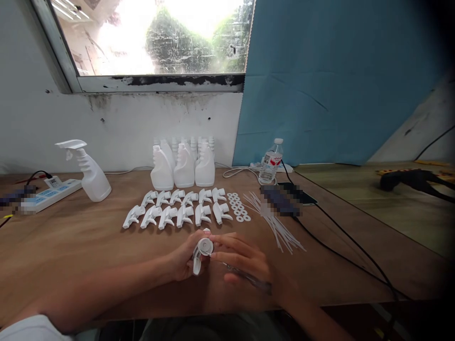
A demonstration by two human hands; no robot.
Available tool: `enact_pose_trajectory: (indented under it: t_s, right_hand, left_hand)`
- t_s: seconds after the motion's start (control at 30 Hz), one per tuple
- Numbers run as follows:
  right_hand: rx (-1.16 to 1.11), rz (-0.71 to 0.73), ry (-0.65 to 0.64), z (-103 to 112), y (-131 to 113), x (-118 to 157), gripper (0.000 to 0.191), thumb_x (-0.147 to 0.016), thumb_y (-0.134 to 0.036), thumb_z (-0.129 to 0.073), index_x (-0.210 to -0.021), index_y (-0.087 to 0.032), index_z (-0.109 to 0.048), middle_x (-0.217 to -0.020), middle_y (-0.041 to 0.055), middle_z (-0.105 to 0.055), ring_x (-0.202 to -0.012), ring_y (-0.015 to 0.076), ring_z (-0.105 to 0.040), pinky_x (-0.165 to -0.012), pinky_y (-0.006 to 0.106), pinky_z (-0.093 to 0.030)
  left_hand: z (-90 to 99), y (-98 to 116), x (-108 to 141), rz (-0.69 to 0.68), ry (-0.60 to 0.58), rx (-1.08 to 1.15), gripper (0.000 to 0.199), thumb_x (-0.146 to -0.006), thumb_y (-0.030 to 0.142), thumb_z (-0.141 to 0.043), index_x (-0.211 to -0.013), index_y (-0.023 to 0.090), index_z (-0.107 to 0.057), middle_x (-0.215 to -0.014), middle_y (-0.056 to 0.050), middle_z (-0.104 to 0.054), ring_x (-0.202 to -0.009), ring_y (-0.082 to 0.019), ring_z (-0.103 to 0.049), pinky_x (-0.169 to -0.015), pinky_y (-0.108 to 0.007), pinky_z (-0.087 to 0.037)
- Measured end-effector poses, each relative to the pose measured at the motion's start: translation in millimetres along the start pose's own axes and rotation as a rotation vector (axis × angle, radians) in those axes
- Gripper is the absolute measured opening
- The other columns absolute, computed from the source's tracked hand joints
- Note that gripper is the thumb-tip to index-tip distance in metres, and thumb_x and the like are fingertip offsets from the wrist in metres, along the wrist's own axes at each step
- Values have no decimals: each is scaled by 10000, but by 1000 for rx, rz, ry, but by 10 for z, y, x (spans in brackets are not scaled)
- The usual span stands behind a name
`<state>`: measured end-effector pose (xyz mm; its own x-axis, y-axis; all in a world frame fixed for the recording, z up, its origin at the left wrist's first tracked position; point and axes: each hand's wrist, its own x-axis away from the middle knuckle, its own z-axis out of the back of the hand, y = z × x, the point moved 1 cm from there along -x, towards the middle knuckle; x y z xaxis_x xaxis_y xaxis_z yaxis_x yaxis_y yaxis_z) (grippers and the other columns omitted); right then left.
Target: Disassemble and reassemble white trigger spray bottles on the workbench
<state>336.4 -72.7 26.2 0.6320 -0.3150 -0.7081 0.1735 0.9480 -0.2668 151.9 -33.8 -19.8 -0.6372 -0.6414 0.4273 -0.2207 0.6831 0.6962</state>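
My left hand (188, 255) grips a white trigger sprayer head (205, 246), its round collar opening turned toward me and its trigger hanging down. My right hand (245, 255) is close beside it, with fingertips at the collar. That hand also holds a slim metal tool (249, 278) with a greyish rear end; its thin tip points at the collar, and its exact kind is unclear. Beyond my hands lie two rows of white sprayer heads (185, 216). Several white ring gaskets (240, 209) lie to their right, followed by a loose bunch of thin white tubes (279, 227).
White bottles (184, 166) stand grouped at the wall. An assembled spray bottle (94, 175) stands left, near a power strip (53, 195). Right are a water bottle (270, 163), a phone (302, 193), a blurred-out item (280, 201) and black cables (355, 246) crossing the brown table (106, 246).
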Motion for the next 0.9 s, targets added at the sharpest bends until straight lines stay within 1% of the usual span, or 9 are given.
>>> enact_pose_trajectory:
  t_s: [0.07,0.1,0.23,0.33,0.5,0.6,0.7,0.8,0.9]
  right_hand:
    - [96,73,-58,19,10,7,325,-971,-329,-472,-1187,-121,-598,-1295,162,-570,-1184,203,-513,-968,372,-481]
    - [145,108,-72,18,14,12,321,-962,-333,-493,-1168,-115,-607,-1274,160,-592,-1177,204,-519,-961,367,-485]
    - [336,224,-67,-46,8,33,227,-918,-291,-583,-1043,-111,-642,-1207,145,-646,-1123,207,-560,-943,356,-495]
    - [426,253,-58,-114,-12,41,216,-909,-300,-598,-992,-107,-646,-1229,158,-633,-1123,220,-564,-959,375,-490]
    - [400,203,-67,-166,-7,54,247,-915,-305,-588,-1043,-99,-633,-1309,188,-571,-1176,249,-533,-959,404,-487]
    - [357,176,-29,-153,8,57,201,-930,-281,-564,-1012,-114,-639,-1270,171,-605,-1159,244,-546,-925,393,-501]
    - [348,177,6,-139,9,53,195,-944,-302,-538,-962,-142,-647,-1228,141,-640,-1144,238,-562,-901,393,-507]
    - [357,195,-2,-151,-3,49,212,-943,-338,-537,-957,-157,-646,-1234,123,-640,-1212,247,-532,-939,412,-486]
    - [363,212,-15,-157,-17,47,235,-949,-351,-521,-951,-147,-638,-1240,144,-634,-1262,253,-503,-980,423,-467]
  left_hand:
    - [-21,10,15,7,39,-5,358,-848,473,-501,-672,167,-439,-401,48,-417,-273,-21,-203,-295,-135,-74]
    - [-30,15,22,-6,36,-7,340,-839,462,-522,-684,172,-437,-405,50,-422,-277,-21,-202,-296,-131,-74]
    - [-28,14,18,-76,-93,18,297,-830,451,-557,-742,183,-465,-431,63,-433,-284,-20,-165,-292,-135,-75]
    - [11,-4,-4,-100,-158,57,302,-844,466,-550,-755,188,-474,-426,65,-426,-288,-27,-166,-297,-140,-92]
    - [39,-13,-16,-82,-157,91,299,-852,466,-554,-772,186,-487,-439,65,-432,-297,-24,-160,-296,-132,-78]
    - [26,-9,-12,-90,-162,94,314,-862,458,-543,-734,179,-476,-435,66,-428,-289,-20,-156,-291,-134,-94]
    - [14,-8,-13,-98,-184,91,330,-878,449,-517,-707,170,-476,-444,57,-443,-284,-20,-178,-291,-137,-115]
    - [19,-14,-21,-74,-173,93,367,-890,459,-479,-683,157,-484,-431,52,-435,-277,-20,-195,-293,-137,-114]
    - [28,-16,-28,-60,-140,94,402,-891,469,-465,-646,150,-472,-418,55,-409,-274,-17,-189,-291,-138,-87]
